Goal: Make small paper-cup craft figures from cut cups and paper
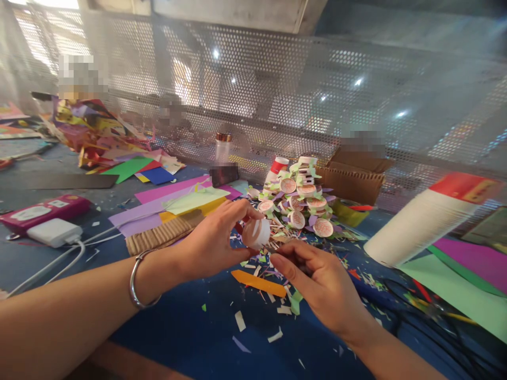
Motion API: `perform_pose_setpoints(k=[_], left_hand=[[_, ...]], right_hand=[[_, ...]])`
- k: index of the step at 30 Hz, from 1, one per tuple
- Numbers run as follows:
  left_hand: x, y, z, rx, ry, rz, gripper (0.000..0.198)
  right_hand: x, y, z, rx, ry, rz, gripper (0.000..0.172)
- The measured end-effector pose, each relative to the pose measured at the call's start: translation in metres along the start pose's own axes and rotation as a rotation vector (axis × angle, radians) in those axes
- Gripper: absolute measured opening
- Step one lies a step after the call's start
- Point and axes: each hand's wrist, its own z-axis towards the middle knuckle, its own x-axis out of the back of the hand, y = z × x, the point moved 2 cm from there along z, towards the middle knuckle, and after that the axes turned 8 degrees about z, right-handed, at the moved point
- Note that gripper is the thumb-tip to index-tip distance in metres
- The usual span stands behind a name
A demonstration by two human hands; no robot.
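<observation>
My left hand (222, 232) wears a silver bangle at the wrist and grips a small white paper cup (260, 235) between thumb and fingers, its open side seeming to face left. Close to the cup's right side, my right hand (312, 277) is pinched. Whatever lies between its fingertips is too small to make out. Beyond both hands rises a heap of small paper cups (307, 196) with printed round ends and bits of green and purple paper. An orange paper strip (259, 283) lies below the hands among paper scraps (240, 321).
On the right leans a tall stack of white cups (420, 227) in a red-banded wrapper. Behind the heap are a cardboard box (352, 177) and a bottle (223, 150). Coloured paper sheets (146, 208), a corrugated strip (164, 232) and a white charger (54, 232) with cables lie left.
</observation>
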Motion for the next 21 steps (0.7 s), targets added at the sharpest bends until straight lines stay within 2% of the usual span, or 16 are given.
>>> perform_pose_setpoints(k=[10,21], left_hand=[[-0.0007,0.0012,0.0004,0.023,-0.020,-0.082,0.037],[0.0005,0.0034,0.0000,0.016,-0.012,-0.020,0.037]], right_hand=[[0.0005,0.0029,-0.0001,-0.049,-0.020,0.021,0.029],[0.0020,0.0039,-0.0018,-0.094,-0.021,-0.026,0.035]])
